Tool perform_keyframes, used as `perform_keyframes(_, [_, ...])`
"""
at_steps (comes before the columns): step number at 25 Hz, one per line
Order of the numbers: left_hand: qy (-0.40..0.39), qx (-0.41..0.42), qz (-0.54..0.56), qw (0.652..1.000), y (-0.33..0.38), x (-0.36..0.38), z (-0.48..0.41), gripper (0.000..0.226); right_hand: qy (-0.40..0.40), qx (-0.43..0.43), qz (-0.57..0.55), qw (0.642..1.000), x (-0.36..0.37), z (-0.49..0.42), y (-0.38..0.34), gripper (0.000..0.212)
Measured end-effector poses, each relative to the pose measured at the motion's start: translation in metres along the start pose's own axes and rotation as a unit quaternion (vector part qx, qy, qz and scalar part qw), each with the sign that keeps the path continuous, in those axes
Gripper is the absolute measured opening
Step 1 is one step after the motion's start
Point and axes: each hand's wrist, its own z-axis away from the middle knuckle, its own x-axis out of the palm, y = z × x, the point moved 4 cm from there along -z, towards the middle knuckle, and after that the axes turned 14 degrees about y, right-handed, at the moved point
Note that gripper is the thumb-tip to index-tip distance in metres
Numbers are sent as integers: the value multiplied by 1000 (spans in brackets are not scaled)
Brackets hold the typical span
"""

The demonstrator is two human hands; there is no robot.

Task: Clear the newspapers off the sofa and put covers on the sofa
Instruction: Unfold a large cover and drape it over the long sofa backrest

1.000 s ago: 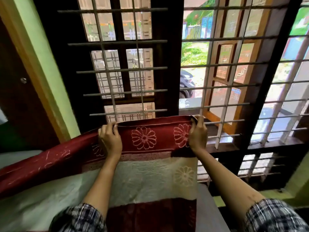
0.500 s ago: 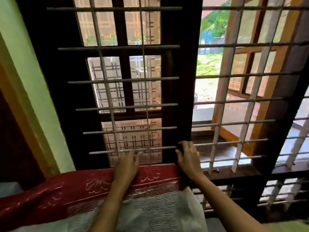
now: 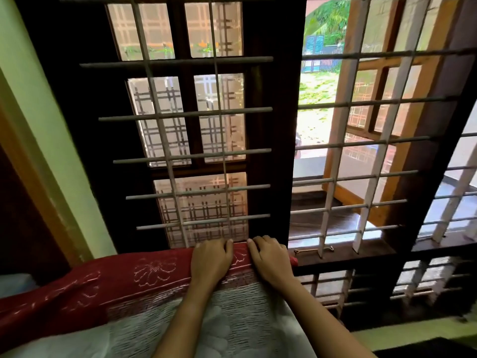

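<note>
Head view: the sofa cover, draped just below the window grille, has the left hand and right hand side by side on its red hem, fingers bent over the edge. Whether either grip pinches cloth cannot be told. Judged soft, light and slip-prone; best held along the hem.

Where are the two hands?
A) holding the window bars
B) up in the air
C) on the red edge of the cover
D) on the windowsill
C: the left hand and right hand both rest on the red border of the cover, below the window bars.
</note>
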Motion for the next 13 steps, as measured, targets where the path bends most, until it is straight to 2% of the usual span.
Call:
perform_keyframes(2, [26,14,29,999,2,-1,7,42,-7,18,-24,1000,-5,16,8,47])
perform_keyframes(4, [34,30,56,997,6,0,17,53,-18,48,-35,998,-9,33,25,53])
perform_keyframes(6, [14,39,70,997,17,0,31,62,-8,127,-91,988,-16,55,48,48])
perform_keyframes(9, [-6,58,103,993,45,-4,59,58,-31,267,-159,950,-20,106,89,37])
perform_keyframes(11, [10,89,129,988,67,-2,85,48,-67,335,-191,920,-20,149,112,32])
perform_keyframes(13, [11,111,145,983,82,-1,108,39,-115,367,-214,898,-21,185,121,40])
